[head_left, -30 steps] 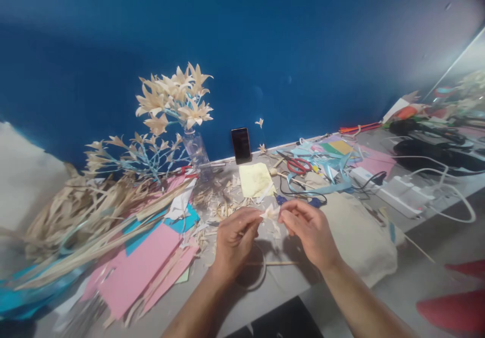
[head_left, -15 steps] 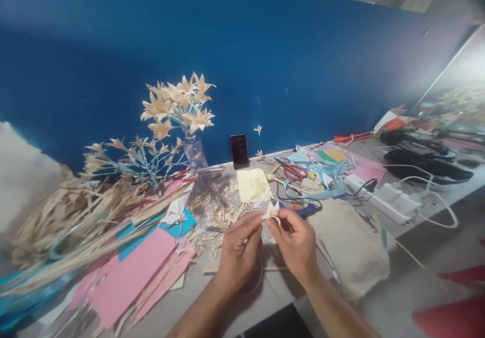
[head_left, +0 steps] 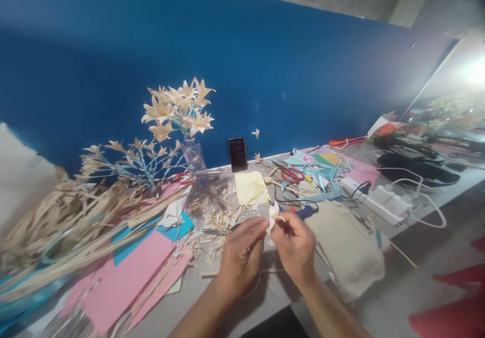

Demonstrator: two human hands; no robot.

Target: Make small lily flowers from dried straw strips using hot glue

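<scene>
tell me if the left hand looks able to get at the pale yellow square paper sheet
Probably yes: the sheet lies beyond the left hand, with little but pale scraps between, though the hand's fingertips are at the small cream petalled flower.

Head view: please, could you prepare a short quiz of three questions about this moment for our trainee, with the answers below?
1. True or false: the phone lies flat on top of the yellow paper.

2. Which thing is held by the right hand?
A) red-handled scissors
B) small pale flower
C) blue ribbon

3. Fill in, as seen in the picture: the clear container below the tall bunch of flowers stands to the ____ of the phone.

Key:
1. False; it stands nearly upright by the blue wall.
2. B
3. left
</scene>
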